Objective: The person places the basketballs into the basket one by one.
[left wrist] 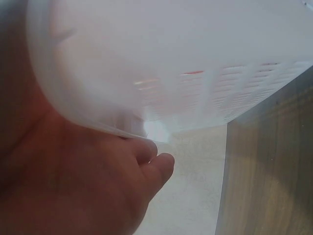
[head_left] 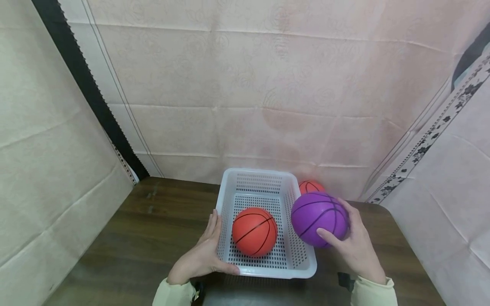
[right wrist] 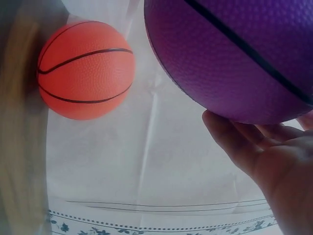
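Basically a one-hand-braces, one-hand-carries setup. Left hand [head_left: 204, 256] is on the near-left corner of the white basket [head_left: 277, 273]: fingers lie fairly straight along the left wall, thumb runs along the near side, so the corner is clasped between them. Reads as a steadying hold; pressing on two walls at once should stop the basket sliding or turning. The basket sits flat on the wood table [head_left: 172, 221], its length running away from the person, so both hands reach it easily.

Right hand [head_left: 353, 240] has the purple ball [head_left: 319, 217], fingers spread round the right side, thumb on the near face. Spread is wide because the ball is big for one hand; cupping rather than pinching looks right for a smooth, round thing. Ball is at the basket's right rim, overlapping it from the head view; can't tell if they touch. It looks lifted off the table.

One orange ball [head_left: 254, 232] lies inside the basket, toward the near half, where the walls keep it from rolling off. Second orange ball [right wrist: 85, 71] is outside, past the basket's right side near the back cloth [head_left: 268, 85], partly hidden by the purple one in the head view.
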Motion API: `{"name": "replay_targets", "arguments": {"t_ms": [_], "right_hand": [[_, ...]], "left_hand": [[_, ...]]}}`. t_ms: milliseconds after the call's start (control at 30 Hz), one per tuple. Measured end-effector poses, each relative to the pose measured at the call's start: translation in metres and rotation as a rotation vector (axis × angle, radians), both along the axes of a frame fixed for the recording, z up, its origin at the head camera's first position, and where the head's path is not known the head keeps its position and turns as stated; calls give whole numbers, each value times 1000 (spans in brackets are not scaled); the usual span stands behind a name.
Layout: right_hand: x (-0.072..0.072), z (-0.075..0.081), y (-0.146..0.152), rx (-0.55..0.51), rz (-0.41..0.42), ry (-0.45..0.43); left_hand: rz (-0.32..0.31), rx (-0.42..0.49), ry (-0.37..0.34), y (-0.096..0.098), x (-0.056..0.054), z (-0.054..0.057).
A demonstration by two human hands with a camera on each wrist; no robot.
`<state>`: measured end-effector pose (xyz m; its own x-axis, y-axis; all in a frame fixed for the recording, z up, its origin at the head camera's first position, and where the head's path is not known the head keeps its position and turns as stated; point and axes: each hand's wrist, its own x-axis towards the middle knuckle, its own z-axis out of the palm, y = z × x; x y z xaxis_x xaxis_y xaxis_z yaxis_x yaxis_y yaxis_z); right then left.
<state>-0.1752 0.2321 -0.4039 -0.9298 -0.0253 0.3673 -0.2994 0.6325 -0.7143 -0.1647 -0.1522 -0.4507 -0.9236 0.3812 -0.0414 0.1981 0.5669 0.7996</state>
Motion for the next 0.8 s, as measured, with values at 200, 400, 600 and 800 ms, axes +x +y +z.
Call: {"name": "replay_targets", "arguments": {"t_ms": [200, 400, 600, 800], "right_hand": [[3, 1, -8, 18, 26, -1], [5, 6, -18, 0, 87, -11], [5, 4, -31, -27, 158, -9], [1, -3, -41, -29, 194, -14]], "left_hand": [[13, -12, 2, 0, 1, 1], [21, -19, 5, 0, 1, 1], [23, -27, 7, 2, 1, 1], [22, -48, 10, 2, 1, 2]]}}
